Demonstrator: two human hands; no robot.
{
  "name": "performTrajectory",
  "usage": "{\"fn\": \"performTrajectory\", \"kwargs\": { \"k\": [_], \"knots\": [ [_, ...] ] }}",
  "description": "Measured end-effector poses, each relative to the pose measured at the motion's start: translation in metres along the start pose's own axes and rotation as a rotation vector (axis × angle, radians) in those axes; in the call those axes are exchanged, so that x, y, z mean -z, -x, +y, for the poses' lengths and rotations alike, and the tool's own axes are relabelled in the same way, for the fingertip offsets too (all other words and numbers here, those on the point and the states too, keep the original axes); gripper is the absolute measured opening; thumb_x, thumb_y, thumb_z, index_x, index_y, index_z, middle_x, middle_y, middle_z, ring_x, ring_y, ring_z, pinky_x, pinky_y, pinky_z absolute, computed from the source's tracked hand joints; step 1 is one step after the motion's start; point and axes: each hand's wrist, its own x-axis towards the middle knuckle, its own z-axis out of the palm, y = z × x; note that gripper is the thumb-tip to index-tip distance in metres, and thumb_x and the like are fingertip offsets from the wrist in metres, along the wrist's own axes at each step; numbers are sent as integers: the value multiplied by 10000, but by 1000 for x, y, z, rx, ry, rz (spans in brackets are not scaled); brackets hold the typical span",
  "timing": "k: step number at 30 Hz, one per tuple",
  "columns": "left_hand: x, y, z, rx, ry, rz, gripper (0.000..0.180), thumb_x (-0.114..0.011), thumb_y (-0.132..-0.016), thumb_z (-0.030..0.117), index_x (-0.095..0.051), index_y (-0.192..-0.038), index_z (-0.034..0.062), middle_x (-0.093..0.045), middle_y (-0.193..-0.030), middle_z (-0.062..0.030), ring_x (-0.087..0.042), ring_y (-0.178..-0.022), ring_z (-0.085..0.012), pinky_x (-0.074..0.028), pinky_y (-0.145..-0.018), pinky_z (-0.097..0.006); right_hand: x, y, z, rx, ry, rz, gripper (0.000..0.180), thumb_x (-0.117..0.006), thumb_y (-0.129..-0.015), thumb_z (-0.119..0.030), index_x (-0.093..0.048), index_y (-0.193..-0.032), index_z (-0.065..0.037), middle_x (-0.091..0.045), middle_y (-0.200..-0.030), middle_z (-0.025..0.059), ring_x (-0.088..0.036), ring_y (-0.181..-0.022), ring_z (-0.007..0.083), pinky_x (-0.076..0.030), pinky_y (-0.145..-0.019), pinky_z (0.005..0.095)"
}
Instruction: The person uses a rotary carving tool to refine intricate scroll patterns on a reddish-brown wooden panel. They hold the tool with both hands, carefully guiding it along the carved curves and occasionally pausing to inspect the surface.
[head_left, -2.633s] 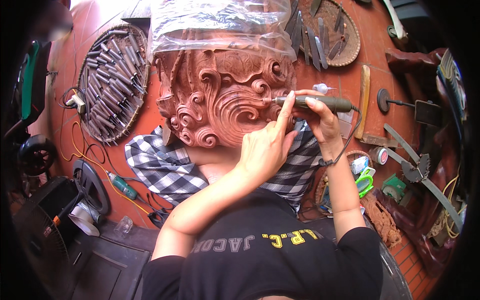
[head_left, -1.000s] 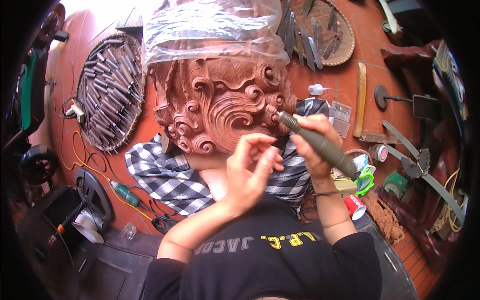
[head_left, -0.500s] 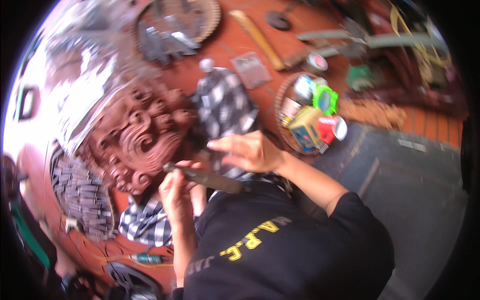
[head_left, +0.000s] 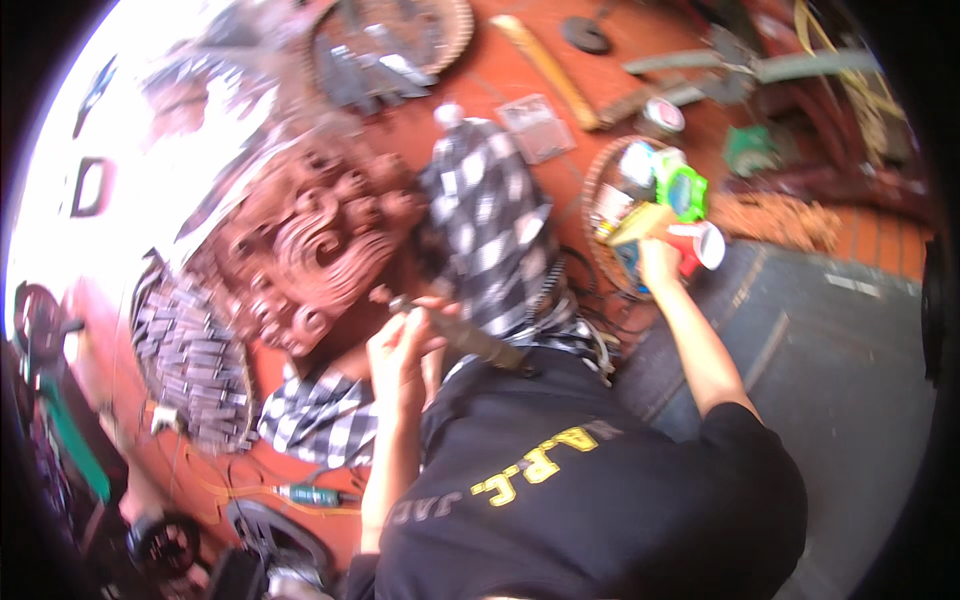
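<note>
Left hand [head_left: 398, 352] holds a dark handpiece [head_left: 482, 344].

Glare bleaches the upper left (plastic sheet [head_left: 235, 112] included); blur softens detail, fisheye corners black.

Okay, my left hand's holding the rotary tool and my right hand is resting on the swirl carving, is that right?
Not quite: the right hand is at the yellow box in the wicker basket, not on the swirl carving; the head view shows it. The left hand does hold the rotary tool.
</note>
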Motion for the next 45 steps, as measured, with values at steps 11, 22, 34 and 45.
{"fn": "performTrajectory", "kwargs": {
  "k": [11, 22, 34, 45],
  "knots": [
    [0, 23, -8, -18, 215, 61, 318, -650, -1006, 214, -667, -1187, -47, -728, -1085, -172, -719, -1045, -247, -597, -881, -314, 109, 12, -87, 305, -762, 132, 294, -830, -819, -242, -659, -803, -3, -675, -688, 100, -664, -622, 224, -524, -608, 361],
    [12, 64, -10, -133, 112, 383, 292, -614, -1040, 222, -679, -1187, -22, -726, -1124, -119, -700, -975, -168, -557, -840, -301, 227, 118, -246, 949, -1150, -875, 595, -717, -918, -526, -665, -1283, -59, -752, -894, 159, -735, -793, 248, -558, -782, 376],
    [5, 34, 4, -125, -146, 433, 261, -605, -1048, 239, -702, -1157, 23, -738, -1043, -87, -660, -880, -97, -517, -800, -251, 204, 118, -259, 896, -1438, -476, 505, -757, -921, -405, -659, -1185, 14, -736, -881, 168, -736, -851, 192, -549, -746, 365],
    [0, 39, -15, -270, -443, 414, 238, -708, -973, 144, -657, -1158, 2, -694, -923, -55, -641, -809, -96, -513, -723, -254, 191, 99, -247, 1077, -1317, -466, 419, -805, -872, -359, -609, -893, 10, -667, -736, 191, -716, -672, 304, -519, -609, 394]
  ]
}}
